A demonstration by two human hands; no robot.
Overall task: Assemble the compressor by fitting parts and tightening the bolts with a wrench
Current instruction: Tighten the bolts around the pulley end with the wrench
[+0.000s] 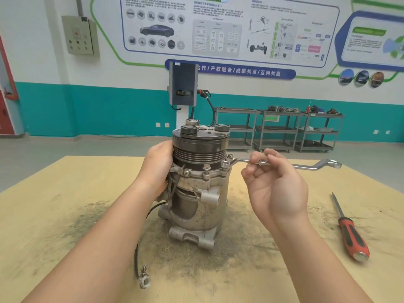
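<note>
Compressor (197, 182) stood upright mid-table, parts fitted; I judged tightening underway. My left hand (159, 169) gripped its body while my right hand (273, 182) pinched the wrench (284, 164) seated on a flange bolt (226, 164).

You worked at a smudged, matt wooden table (65, 204); the compressor (196, 189) was dull cast metal, the wrench (306, 166) shiny chrome.
</note>
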